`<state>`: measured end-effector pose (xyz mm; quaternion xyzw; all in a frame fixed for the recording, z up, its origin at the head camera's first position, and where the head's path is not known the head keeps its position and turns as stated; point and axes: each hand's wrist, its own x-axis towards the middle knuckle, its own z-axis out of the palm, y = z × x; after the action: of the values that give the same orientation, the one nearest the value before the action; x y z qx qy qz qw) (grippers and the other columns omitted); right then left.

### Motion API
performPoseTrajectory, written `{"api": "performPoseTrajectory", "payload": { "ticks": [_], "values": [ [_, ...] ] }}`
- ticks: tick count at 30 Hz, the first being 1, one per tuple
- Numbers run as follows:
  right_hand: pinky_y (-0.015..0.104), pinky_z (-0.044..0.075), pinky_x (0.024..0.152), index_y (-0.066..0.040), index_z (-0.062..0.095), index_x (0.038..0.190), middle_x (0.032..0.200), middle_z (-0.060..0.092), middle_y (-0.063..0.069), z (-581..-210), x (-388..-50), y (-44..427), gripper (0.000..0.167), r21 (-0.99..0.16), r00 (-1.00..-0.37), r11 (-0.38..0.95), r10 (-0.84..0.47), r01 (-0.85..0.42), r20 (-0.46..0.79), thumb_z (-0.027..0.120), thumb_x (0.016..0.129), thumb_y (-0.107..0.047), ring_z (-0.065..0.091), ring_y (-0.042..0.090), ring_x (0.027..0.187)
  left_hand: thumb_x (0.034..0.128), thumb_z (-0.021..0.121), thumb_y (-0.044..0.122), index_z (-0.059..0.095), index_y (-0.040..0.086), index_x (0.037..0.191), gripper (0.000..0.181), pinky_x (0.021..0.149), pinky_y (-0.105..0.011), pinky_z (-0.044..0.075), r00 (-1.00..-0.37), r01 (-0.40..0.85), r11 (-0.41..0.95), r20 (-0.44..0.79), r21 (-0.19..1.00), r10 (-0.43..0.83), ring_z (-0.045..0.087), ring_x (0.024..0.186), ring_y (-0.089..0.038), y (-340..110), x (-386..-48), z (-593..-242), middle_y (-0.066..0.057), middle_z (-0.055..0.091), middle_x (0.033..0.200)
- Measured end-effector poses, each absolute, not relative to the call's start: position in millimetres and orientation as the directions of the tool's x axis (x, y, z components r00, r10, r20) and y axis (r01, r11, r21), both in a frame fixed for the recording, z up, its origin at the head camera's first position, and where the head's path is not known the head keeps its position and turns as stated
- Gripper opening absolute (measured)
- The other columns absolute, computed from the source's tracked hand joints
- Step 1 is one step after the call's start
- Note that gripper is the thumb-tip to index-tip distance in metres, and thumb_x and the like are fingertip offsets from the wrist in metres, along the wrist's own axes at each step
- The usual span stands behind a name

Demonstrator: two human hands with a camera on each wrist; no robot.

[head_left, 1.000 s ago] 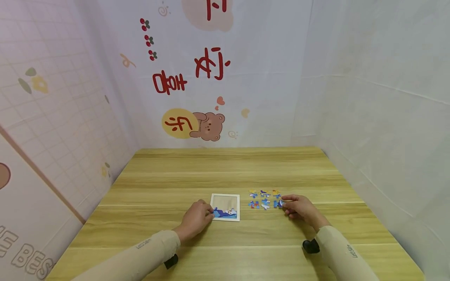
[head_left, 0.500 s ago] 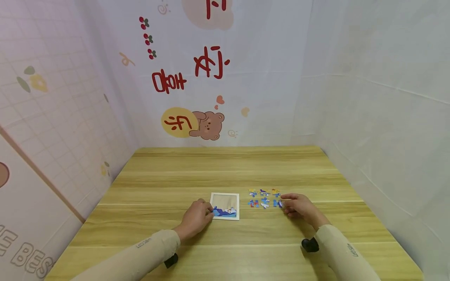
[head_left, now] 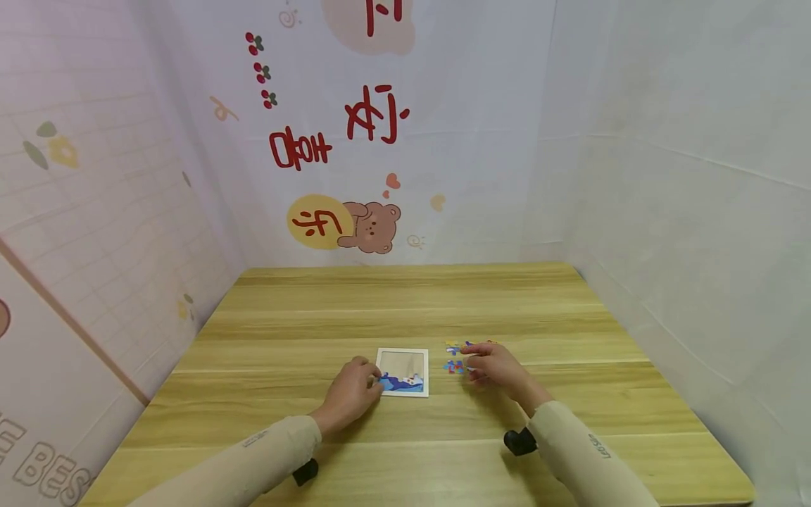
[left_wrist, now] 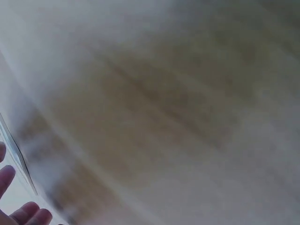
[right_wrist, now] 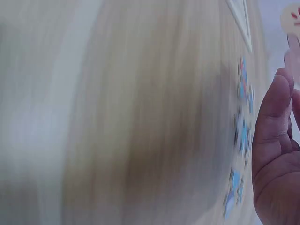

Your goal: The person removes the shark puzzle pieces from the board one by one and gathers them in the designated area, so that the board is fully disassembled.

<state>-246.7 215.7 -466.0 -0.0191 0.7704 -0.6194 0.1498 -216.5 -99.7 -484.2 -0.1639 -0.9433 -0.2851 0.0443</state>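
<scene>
A white-rimmed puzzle frame (head_left: 425,373) lies flat on the wooden table, with a blue and white picture strip (head_left: 401,382) along its near side. My left hand (head_left: 350,394) touches the frame's left edge with loosely bent fingers; the left wrist view shows its fingertips (left_wrist: 40,216) beside that edge. Over the loose jigsaw pieces (head_left: 454,367) right of the frame hovers my right hand (head_left: 503,373), fingers relaxed. It covers some of the pieces in the head view. Blurred blue pieces (right_wrist: 241,133) lie on the table past the thumb in the right wrist view; nothing shows in that hand.
The wooden table (head_left: 329,303) reaches back to a printed cloth wall (head_left: 481,176). Another cloth (head_left: 697,211) hangs along the right side. Black wrist mounts (head_left: 521,442) sit under both sleeves.
My right hand has moved left, from the right end of the loose pieces to above their middle. The left hand stays at the frame. The head view has shifted slightly.
</scene>
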Motion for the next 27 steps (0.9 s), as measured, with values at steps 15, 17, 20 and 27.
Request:
{"api": "performPoseTrajectory", "payload": {
  "ticks": [15,17,20,27],
  "values": [
    [0.029,0.055,0.058,0.004,0.062,0.124,0.082,0.065,0.006,-486,-237,143,0.032,-0.954,-0.935,0.247,-0.263,0.172,-0.237,0.064,0.094,-0.009,0.061,0.014,0.062,0.0891,0.074,0.021,0.078,0.008,0.104,0.02,0.098,-0.057,0.043,-0.903,0.429,0.783,0.212,0.45,0.373,0.055,0.121,-0.039,-83,-223,-483,-0.017,0.066,0.12],
    [0.029,0.055,0.057,0.003,0.063,0.124,0.081,0.066,0.007,-486,-236,139,0.032,-0.952,-0.933,0.253,-0.267,0.173,-0.241,0.064,0.094,-0.01,0.061,0.014,0.061,0.0891,0.074,0.021,0.078,0.009,0.105,0.02,0.098,-0.058,0.043,-0.909,0.418,0.786,0.208,0.457,0.362,0.055,0.121,-0.039,-82,-224,-485,-0.019,0.065,0.123],
    [0.029,0.054,0.056,0.003,0.064,0.122,0.078,0.066,0.007,-486,-235,134,0.031,-0.95,-0.934,0.263,-0.266,0.168,-0.239,0.065,0.094,-0.011,0.061,0.014,0.059,0.0888,0.074,0.021,0.078,0.009,0.103,0.019,0.095,-0.06,0.044,-0.908,0.418,0.786,0.215,0.456,0.358,0.056,0.119,-0.041,-81,-224,-486,-0.021,0.063,0.124],
    [0.029,0.054,0.056,0.003,0.065,0.121,0.079,0.065,0.008,-488,-237,131,0.029,-0.944,-0.942,0.293,-0.245,0.154,-0.23,0.065,0.094,-0.009,0.06,0.014,0.059,0.0892,0.075,0.025,0.08,0.012,0.101,0.018,0.087,-0.055,0.048,-0.908,0.418,0.804,0.224,0.423,0.354,0.061,0.107,-0.037,-81,-224,-493,-0.019,0.063,0.118]
  ]
}}
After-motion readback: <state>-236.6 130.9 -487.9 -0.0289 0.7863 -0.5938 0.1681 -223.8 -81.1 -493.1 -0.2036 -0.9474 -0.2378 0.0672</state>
